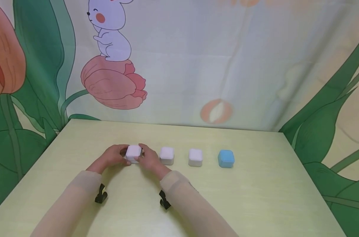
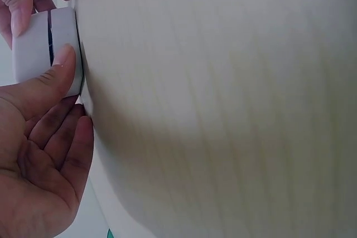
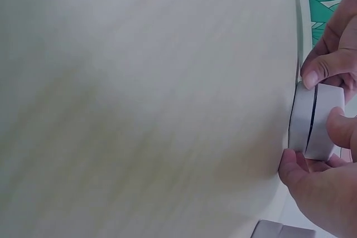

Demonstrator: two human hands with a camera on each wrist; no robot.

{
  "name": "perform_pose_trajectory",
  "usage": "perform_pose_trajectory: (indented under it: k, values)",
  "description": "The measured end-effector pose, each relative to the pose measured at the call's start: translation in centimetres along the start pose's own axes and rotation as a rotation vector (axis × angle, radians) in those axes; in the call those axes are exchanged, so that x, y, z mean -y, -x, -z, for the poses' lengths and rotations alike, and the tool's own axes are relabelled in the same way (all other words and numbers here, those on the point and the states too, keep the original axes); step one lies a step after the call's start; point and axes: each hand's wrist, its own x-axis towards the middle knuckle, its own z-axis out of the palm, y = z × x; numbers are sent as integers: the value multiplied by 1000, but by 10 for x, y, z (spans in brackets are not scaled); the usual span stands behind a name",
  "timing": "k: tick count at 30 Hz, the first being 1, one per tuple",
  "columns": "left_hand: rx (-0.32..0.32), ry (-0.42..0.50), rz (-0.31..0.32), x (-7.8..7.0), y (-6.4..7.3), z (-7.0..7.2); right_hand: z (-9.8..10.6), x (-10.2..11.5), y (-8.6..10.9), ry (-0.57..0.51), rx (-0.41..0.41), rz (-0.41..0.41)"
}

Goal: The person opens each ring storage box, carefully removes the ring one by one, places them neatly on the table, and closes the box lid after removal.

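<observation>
At the left end of a row on the table, a small white box (image 1: pixel 133 152) with rounded corners sits between both hands. My left hand (image 1: pixel 112 156) holds its left side, and my right hand (image 1: pixel 151 160) grips its right side. A dark gap runs round the box (image 2: pixel 32 45) between lid and base in the left wrist view. There the left thumb presses the base near the gap, while the right thumb lies on the lid. The right wrist view shows the same box (image 3: pixel 302 116) standing on the table, pinched from both ends.
To the right in the row stand two more white boxes, one nearer (image 1: pixel 167 156) and one farther (image 1: pixel 195 157), then a blue box (image 1: pixel 226 158). The pale wooden table (image 1: pixel 256 197) ends at a printed curtain (image 1: pixel 179 65) behind. Black clips (image 1: pixel 101 194) hang below the sleeves.
</observation>
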Motion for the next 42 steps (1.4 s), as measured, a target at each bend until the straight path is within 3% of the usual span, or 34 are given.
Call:
perform_pose_trajectory:
  k: [37,42]
  values:
    - [-31,-47,-2,-2,2,0,1,5,-7,-30,22,-41]
    - [-38,-1,10,-3,1,-1,2,7,-8,-52,14,-54]
